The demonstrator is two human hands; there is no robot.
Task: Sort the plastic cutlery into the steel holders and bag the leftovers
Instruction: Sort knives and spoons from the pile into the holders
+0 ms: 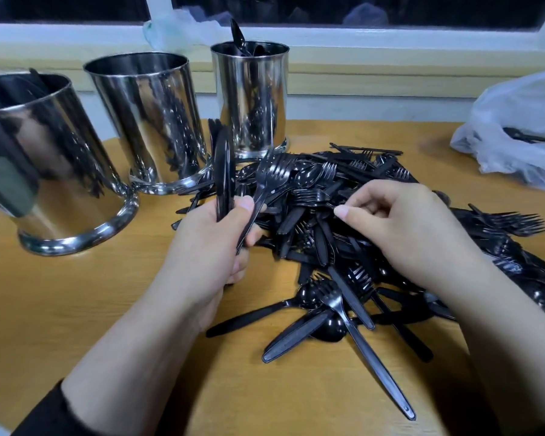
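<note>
1. At the far left of the frame, a steel holder [54,171] stands on the wooden table [76,309], dark cutlery showing at its rim.
2. Just right of it, a second holder [148,121]; contents cannot be made out.
3. Upper centre, a third holder [250,96] with black pieces sticking up above its rim.
4. Left of centre, the left hand [208,247] is curled round a bundle of knives [223,171] held upright, with forks [269,180] between thumb and fingers.
5. Centre to right edge, the cutlery pile [343,247] lies loose on the table: forks, knives, spoons mixed.
6. Right of centre, the right hand [406,225] rests on the pile, fingers bent, fingertips pinching at a piece; which piece cannot be told.
7. Upper right, a white plastic bag [516,127] lies on the table, a few black pieces inside.
</note>
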